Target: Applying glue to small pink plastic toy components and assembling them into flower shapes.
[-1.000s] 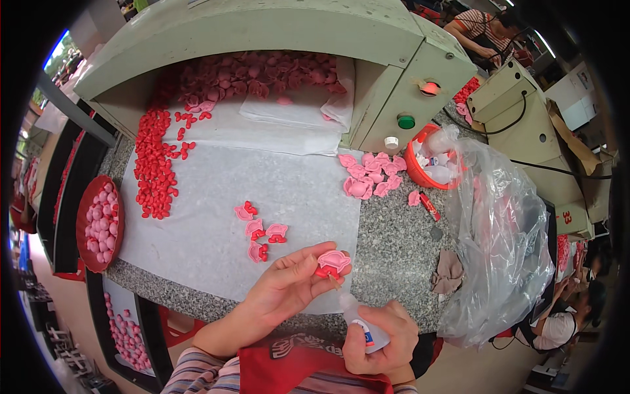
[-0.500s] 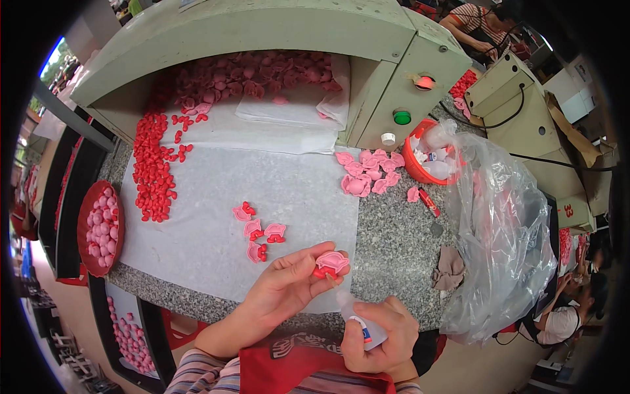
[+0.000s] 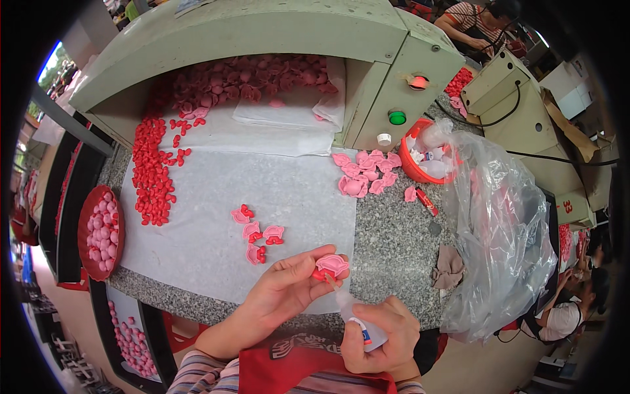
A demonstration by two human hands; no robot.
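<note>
My left hand [image 3: 285, 287] pinches a small pink moulded piece [image 3: 333, 265] with a red part at its lower side, held above the front edge of the table. My right hand [image 3: 387, 335] is wrapped round a translucent squeeze bottle [image 3: 363, 328]. The bottle's thin nozzle points up at the red part; whether it touches cannot be made out. Several joined pink-and-red pieces [image 3: 251, 230] lie on the white sheet [image 3: 190, 249] beyond my left hand. Loose red pieces [image 3: 152, 177] are heaped along the sheet's left side. Plain pink pieces [image 3: 367, 172] form a group at its right edge.
A pale green machine [image 3: 367, 26] with an arched opening stands at the back, pink and red pieces inside. Left is a red bowl [image 3: 85, 226] of pink balls. Right are an orange basket [image 3: 405, 161], a clear plastic bag [image 3: 502, 243] and a crumpled cloth [image 3: 449, 268]. People work farther right.
The bottle's nozzle has come up closer to the red part of the held piece. Both hands keep their grip. The view has shifted slightly.
</note>
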